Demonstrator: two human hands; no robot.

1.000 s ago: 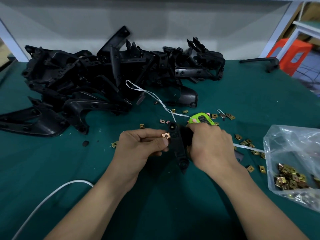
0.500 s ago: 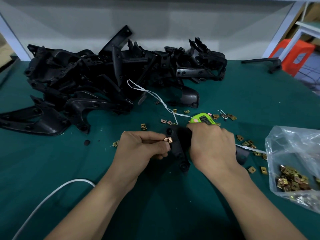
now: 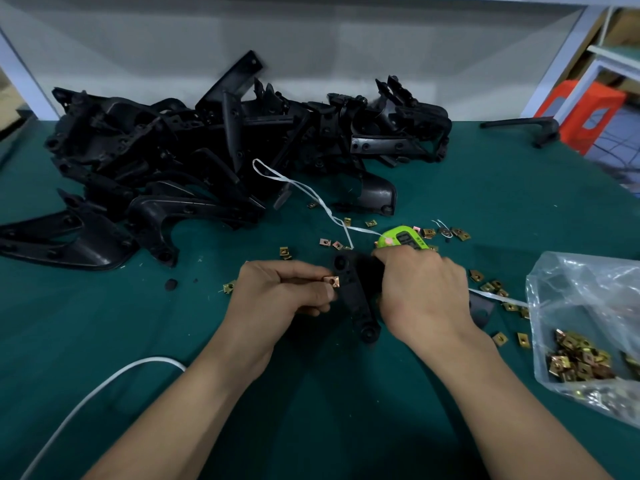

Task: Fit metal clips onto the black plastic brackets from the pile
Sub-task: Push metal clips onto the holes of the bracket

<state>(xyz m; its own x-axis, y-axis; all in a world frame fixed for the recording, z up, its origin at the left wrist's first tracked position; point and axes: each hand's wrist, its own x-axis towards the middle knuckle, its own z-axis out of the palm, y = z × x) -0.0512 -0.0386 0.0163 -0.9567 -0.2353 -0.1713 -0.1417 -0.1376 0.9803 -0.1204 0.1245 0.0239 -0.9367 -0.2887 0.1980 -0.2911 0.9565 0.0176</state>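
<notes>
Green surface (image 3: 485, 188) carries everything. Big pile of black brackets (image 3: 194, 161) sits along the far left and centre, up against the grey back wall. One stray black part (image 3: 523, 128) lies alone at far right, well apart from the pile. Clear plastic bag (image 3: 588, 306) at the right edge, open toward the hands, with a heap of brass-coloured clips (image 3: 578, 362) inside.

Right hand (image 3: 422, 289) wraps the working bracket (image 3: 355, 299) from the right, grip closed around its body; fingers mostly hidden behind the part. That bracket sits in the middle of the surface between both hands, long axis running toward the camera, round boss at near end and far end. Left hand (image 3: 280, 292) holds a narrow pinch grip on one clip (image 3: 331, 281), thumb and forefinger, clip touching the bracket's left edge near its upper end. Can't tell if it's seated.

White cable (image 3: 90, 393) curves in from bottom left. White strap (image 3: 304, 192) runs from the pile toward the hands. Green timer (image 3: 403, 239) just behind the right hand, display up. Loose clips (image 3: 485, 285) scattered around the hands and toward the bag.
</notes>
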